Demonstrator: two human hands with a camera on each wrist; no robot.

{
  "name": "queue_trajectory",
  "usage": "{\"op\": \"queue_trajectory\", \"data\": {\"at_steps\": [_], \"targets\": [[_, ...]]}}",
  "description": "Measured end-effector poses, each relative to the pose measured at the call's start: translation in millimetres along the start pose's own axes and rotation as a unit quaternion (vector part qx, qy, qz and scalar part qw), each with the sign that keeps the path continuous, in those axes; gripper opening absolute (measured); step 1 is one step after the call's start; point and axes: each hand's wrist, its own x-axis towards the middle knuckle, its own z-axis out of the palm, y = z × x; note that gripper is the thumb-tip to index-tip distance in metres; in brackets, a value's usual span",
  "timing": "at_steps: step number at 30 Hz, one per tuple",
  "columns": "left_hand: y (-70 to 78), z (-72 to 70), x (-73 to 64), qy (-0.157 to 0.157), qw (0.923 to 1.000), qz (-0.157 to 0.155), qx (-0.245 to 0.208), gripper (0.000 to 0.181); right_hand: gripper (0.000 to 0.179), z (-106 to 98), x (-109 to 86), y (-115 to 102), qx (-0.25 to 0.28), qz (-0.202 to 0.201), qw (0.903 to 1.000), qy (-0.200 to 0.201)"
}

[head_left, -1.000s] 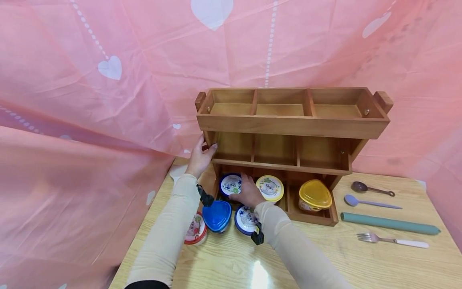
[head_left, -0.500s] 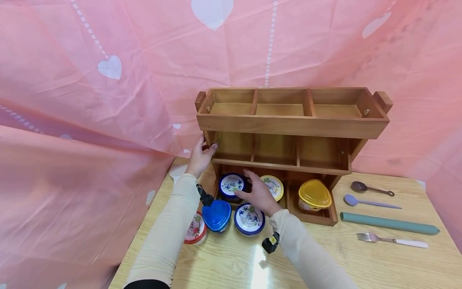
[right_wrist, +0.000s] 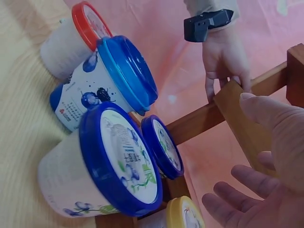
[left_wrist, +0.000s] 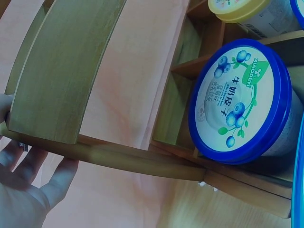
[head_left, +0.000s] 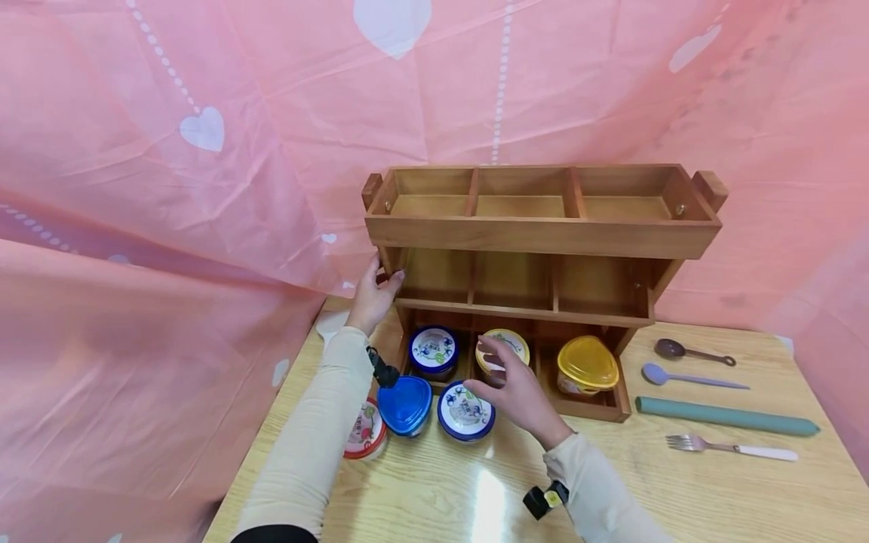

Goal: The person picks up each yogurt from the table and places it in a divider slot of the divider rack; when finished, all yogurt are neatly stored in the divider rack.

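Left of centre, our left hand (head_left: 372, 303) curls its fingers round the side of the wooden rack (head_left: 543, 235); at lower centre a blue-lidded tub (head_left: 466, 411) stands on the tabletop (head_left: 407, 498); right of it, our right hand (head_left: 524, 394), loosely spread, holds nothing.

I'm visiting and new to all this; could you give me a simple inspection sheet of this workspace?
Surface: light wood-grain table.
Job's things: three-tier wooden rack; its bottom tier holds a blueberry tub, yellow-lidded tub and yellow-capped container. Before it stand a red-lidded tub, blue-capped cup and second blueberry tub.
Clutter: brown spoon, purple spoon, green cylindrical item, fork; white object, partly hidden.
Hands: left hand grips the rack's left side; right hand holds nothing, overlapping the yellow-lidded tub in the head view, contact unclear.
Cables: nothing seen.
Surroundings: pink cloth with white hearts.
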Motion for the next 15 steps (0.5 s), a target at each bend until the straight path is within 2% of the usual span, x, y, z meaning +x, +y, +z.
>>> {"op": "queue_trajectory", "data": {"at_steps": [6,15], "targets": [[-1.2,-0.1,0.9,0.001,1.0,-0.006,0.003,0.059,0.074,0,-18.2,11,0.002,-0.018,0.9998,0.012],[-0.3,-0.1,0.1,-0.002,1.0,-0.003,0.0,0.059,0.07,5,-40.3,33,0.045,0.007,0.9989,0.009]]}}
